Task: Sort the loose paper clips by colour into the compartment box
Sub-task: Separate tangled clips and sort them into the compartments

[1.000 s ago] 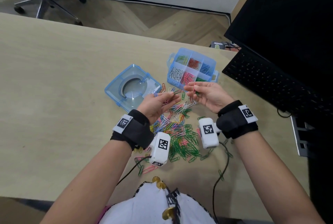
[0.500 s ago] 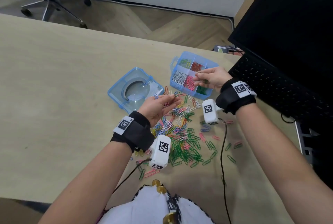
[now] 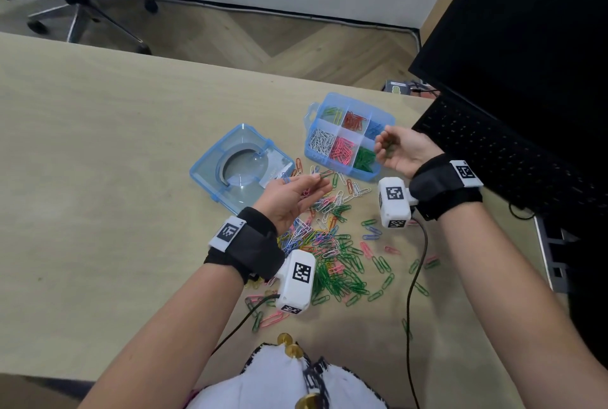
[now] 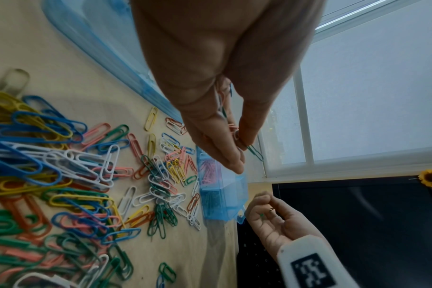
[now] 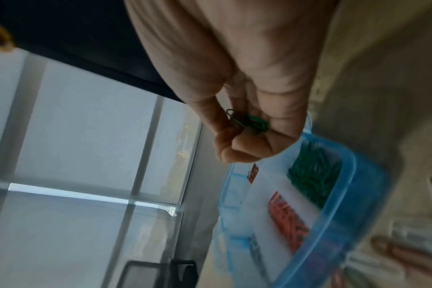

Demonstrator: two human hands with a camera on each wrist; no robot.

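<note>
Right wrist view is motion-blurred: compartment box (image 5: pixel 333 224) smeared, green clips (image 5: pixel 253 120) in the right hand (image 5: pixel 234 78) can't be counted. Left hand (image 4: pixel 222 68) covers most of its clips (image 4: pixel 234 128); monitor (image 3: pixel 526 30) cut off by the frame edge.
</note>
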